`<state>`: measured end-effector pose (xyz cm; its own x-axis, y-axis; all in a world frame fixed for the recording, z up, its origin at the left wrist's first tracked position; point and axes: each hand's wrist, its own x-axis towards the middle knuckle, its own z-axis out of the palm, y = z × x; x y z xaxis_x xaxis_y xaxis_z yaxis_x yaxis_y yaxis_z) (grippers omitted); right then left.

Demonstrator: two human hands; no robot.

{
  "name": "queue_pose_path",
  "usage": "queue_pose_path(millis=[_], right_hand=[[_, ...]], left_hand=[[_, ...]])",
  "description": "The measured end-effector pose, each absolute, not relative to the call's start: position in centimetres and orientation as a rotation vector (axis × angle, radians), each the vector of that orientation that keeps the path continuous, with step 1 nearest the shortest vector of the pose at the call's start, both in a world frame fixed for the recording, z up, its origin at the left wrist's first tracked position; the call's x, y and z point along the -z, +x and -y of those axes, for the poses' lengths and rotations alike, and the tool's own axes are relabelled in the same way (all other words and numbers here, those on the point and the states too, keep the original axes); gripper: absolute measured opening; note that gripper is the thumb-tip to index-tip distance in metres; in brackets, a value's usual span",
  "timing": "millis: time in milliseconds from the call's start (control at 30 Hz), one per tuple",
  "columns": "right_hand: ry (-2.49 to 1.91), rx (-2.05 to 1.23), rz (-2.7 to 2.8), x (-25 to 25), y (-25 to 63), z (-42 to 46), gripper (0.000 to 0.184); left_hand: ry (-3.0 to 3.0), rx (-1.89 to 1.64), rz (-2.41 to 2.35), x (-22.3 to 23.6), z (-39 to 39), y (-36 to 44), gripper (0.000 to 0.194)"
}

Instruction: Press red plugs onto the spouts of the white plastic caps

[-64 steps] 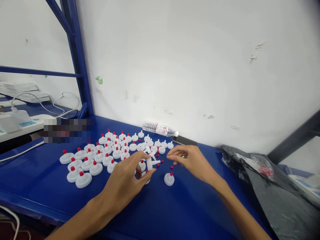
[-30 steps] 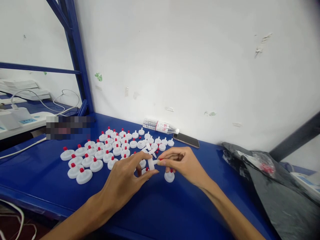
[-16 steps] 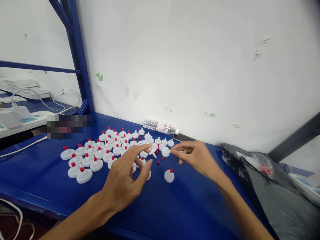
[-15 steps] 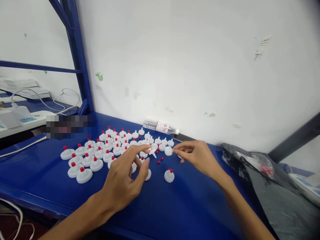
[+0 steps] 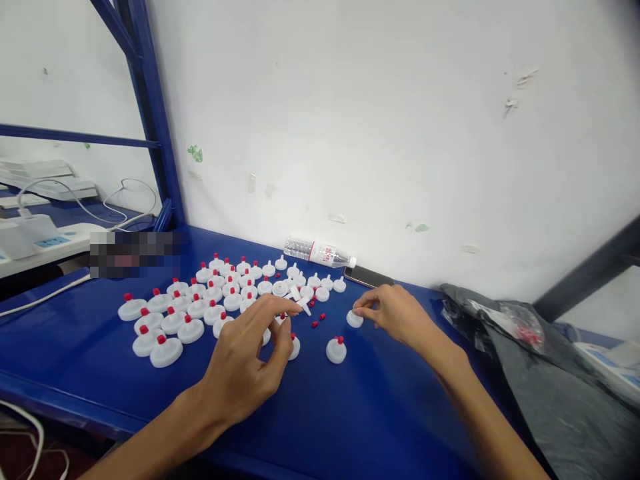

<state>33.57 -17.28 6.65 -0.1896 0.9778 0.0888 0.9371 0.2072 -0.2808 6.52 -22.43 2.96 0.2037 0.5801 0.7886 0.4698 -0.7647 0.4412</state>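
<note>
On the blue bench (image 5: pixel 360 413), at two o'clock from the empty, loosely spread left hand (image 5: pixel 243 363), the right hand (image 5: pixel 403 319) pinches a white lid (image 5: pixel 354 321) from above, apparently to keep it upright.

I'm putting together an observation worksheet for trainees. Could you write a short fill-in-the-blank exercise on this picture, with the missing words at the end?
1. The rightmost white lid is touched by the person's ____ hand.
2. The small caps lying loose on the table are coloured ____.
3. The clear plastic bottle is lying on its ____.
4. The surface of the table is coloured ____.

Missing words: right; red; side; blue.
</note>
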Motion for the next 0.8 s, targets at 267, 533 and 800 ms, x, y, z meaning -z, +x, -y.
queue_pose_path(millis=[267,533,800], right_hand=[[-1.778,-0.007,2.228,-6.8,33.3,17.7,0.035],[-1.606,0.155,2.265,-5.3,29.3,16.1,0.03],[-1.639,-0.006,2.208,-6.3,28.0,13.4,0.02]], left_hand=[[2.351,-1.609,-1.03,-3.0,22.6,6.5,0.023],[2.359,-1.612,-1.027,-2.9,22.3,6.4,0.025],[2.363,-1.614,-1.112,-2.9,22.1,6.1,0.023]])
